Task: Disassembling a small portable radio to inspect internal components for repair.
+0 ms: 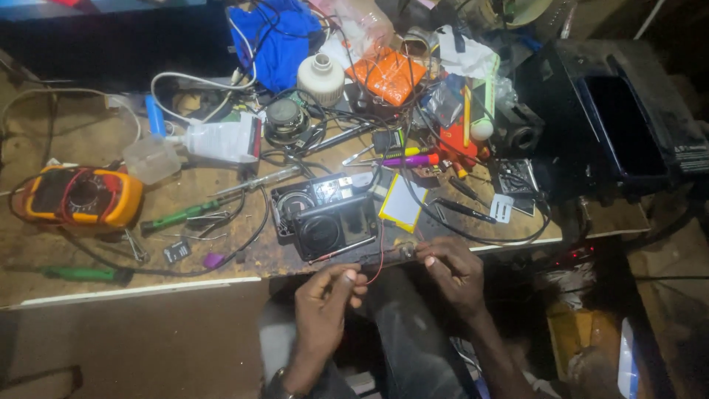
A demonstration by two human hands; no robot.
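The left hand [325,295] is pinching a thin red wire [378,264] betw. thumb & fingertips, grip clenched on it just below the surface [96,222] edge. The right hand [450,270] is pinching sth small & dark at the same edge, fingers closed tight; can't tell exactly what the piece is, but the red wire is running up toward it. Both hands are hanging over the person's lap, close together but not touching.

Just above the hands, an opened black radio [325,214] is lying flat on the surface w/ its round speaker showing & a thin probe resting across its lower corner. Right beside it, a flat yellow-edged battery pack [403,201] is lying slightly tilted.

Further left: a green-handled screwdriver [181,216] near tweezers, a 2nd green-handled tool [77,273] at the front edge, & a yellow multimeter [81,196] w/ red dial ring sitting well apart at the far left. A clear plastic cup [150,159] is sitting betw. the meter & a white squeeze tube [221,140].

Further back: a loose round speaker [286,118], a white bulb base [320,77], an orange board [388,75] wrapped in wires, & blue cloth [277,37]. To the right, a big black case [613,118] is taking up that end.
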